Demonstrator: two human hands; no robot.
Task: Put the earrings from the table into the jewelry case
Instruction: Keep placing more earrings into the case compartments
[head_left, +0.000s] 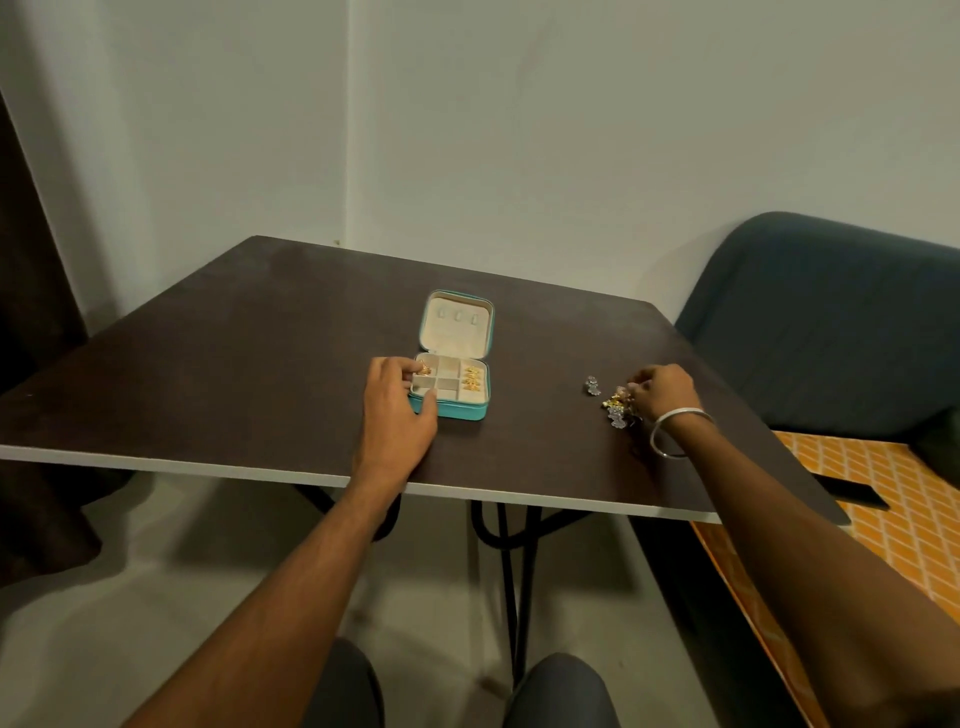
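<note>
Head view: left hand pinches a gold earring over the jewelry case compartment, ready to drop. Right hand, fingers closing, gathers earrings piled beside it on the worktop.

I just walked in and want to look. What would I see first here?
First, the open teal case in the middle of the dark table, with gold earrings in its right compartments. The left hand rests on the case's left side, fingers at another gold earring. Further right, the right hand reaches into a shiny pile of gold and silver earrings.
</note>
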